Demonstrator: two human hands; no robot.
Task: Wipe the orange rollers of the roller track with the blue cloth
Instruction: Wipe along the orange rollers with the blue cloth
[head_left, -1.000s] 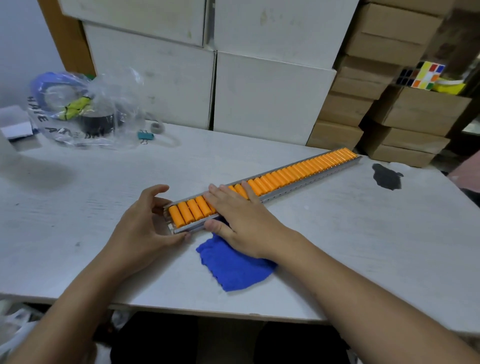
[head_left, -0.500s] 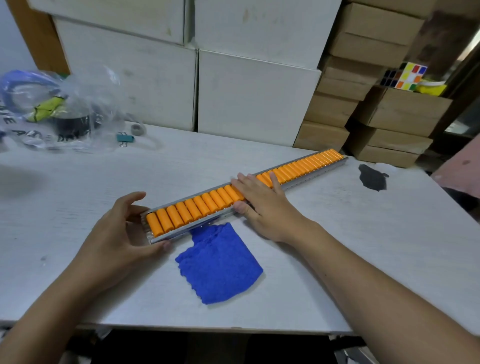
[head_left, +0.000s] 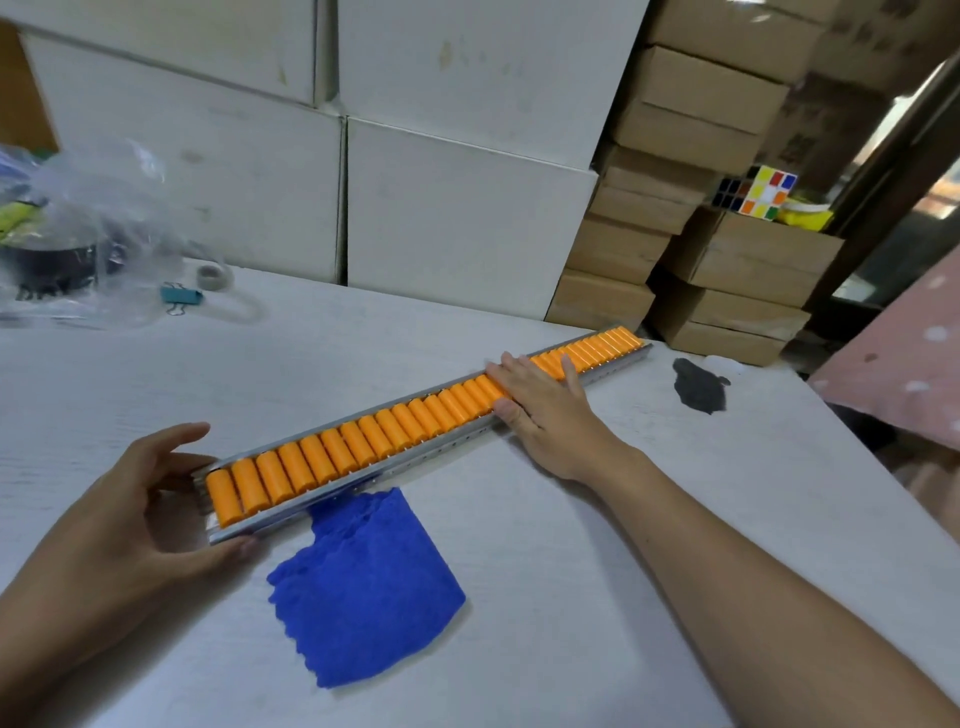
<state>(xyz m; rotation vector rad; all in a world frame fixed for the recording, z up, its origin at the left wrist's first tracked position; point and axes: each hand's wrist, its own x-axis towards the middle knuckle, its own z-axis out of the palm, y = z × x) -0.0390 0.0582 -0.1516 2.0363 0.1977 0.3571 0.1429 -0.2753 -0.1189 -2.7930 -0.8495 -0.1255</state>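
Note:
A long roller track (head_left: 395, 431) with orange rollers in a grey metal rail lies diagonally across the white table, from near left to far right. My left hand (head_left: 135, 514) grips its near end, thumb on the front rail and fingers behind. Flat on the rollers about two thirds along the track rests my right hand (head_left: 545, 410), fingers spread, holding nothing. The blue cloth (head_left: 363, 587) lies loose on the table just in front of the track's near part, one corner tucked under the rail. Neither hand touches the cloth.
A clear plastic bag (head_left: 67, 249) with tape rolls, a teal binder clip (head_left: 182, 297) and a small tape roll (head_left: 214, 275) sit at the far left. White boxes (head_left: 457, 223) and brown cartons (head_left: 675, 249) stand behind the table. A dark stain (head_left: 698, 387) marks the table's right corner.
My right hand has slid along the rollers from the near end toward the far end, leaving the cloth uncovered on the table. My left hand stays on the near end.

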